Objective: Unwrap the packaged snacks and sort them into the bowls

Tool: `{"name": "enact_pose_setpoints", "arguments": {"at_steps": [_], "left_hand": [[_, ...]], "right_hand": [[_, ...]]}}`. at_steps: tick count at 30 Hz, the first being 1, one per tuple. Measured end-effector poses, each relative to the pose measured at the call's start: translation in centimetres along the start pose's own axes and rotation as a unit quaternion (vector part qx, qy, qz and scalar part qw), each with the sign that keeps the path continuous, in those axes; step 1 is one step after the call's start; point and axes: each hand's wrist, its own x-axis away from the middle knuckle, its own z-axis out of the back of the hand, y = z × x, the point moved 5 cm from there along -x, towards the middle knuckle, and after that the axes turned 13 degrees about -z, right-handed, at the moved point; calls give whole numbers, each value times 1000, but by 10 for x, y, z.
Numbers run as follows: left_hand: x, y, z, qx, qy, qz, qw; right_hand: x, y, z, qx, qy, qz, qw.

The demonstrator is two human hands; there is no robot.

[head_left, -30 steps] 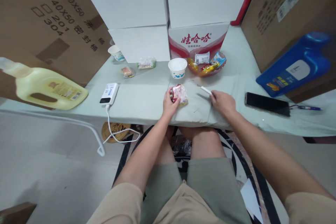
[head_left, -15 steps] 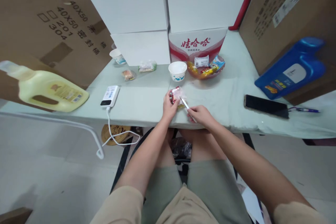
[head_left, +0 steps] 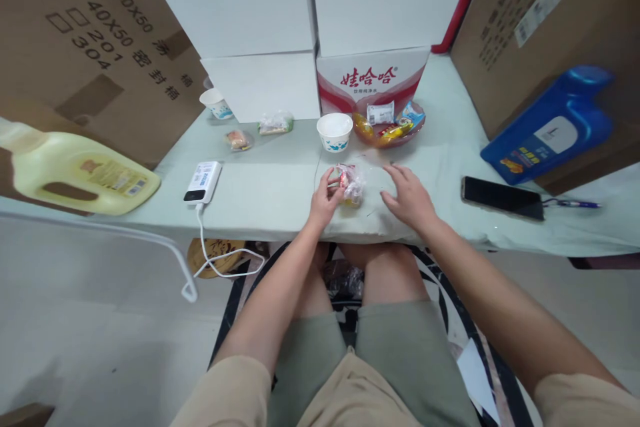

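Observation:
A small clear plastic packet [head_left: 354, 188] with red printing rests on the cloth near the table's front edge. On its left side, my left hand [head_left: 325, 201] is closed, with thumb and fingers gripping the wrapper's red edge. My right hand [head_left: 411, 199] hovers to the right of the packet, fingers spread and nothing visible in them. The slim white tool from earlier does not show. Just beyond the packet stands a white paper bowl [head_left: 335, 133] with a blue pattern. Behind my right hand, a reddish see-through dish [head_left: 397, 140] carries several wrapped snacks.
Two wrapped items, a bun-like one [head_left: 239, 140] and a flat one [head_left: 275, 123], lie back left. A power bank [head_left: 203, 182] trails a white cable. A yellow bottle [head_left: 90, 173] leans left; a blue bottle [head_left: 547, 130] and a phone [head_left: 501, 198] are right. Boxes wall the back.
My right hand has moved right and opened; the slim white tool is no longer visible in it. My left hand stays at the packet, whose plastic now looks more bunched up. The view has shifted slightly.

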Motion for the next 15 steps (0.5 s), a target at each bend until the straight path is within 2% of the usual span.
{"name": "enact_pose_setpoints", "arguments": {"at_steps": [3, 5, 8, 9, 11, 13, 14, 15], "left_hand": [[1, 6, -7, -50, -61, -34, 996], [-3, 5, -5, -82, -63, -43, 994], [-16, -1, 10, -92, 7, -13, 996], [-20, -2, 17, -95, 42, -2, 995], [-28, 1, 27, -112, 93, -6, 989], [-33, 10, 27, -134, 68, -38, 988], [-35, 14, 23, -143, 30, -49, 988], [-35, 16, 20, -149, -8, -53, 987]], "right_hand": [[-17, -24, -16, -20, -24, 98, 995], [-31, -32, -22, -29, -56, 93, 994], [-48, -29, -21, -127, -88, -12, 988], [-51, -25, -21, -190, -103, -66, 974], [-51, -12, -24, -313, -148, -178, 921], [-45, 3, -28, -374, -176, -265, 871], [-43, 11, -27, -379, -167, -291, 862], [-40, 20, -25, -372, -140, -306, 865]]}}
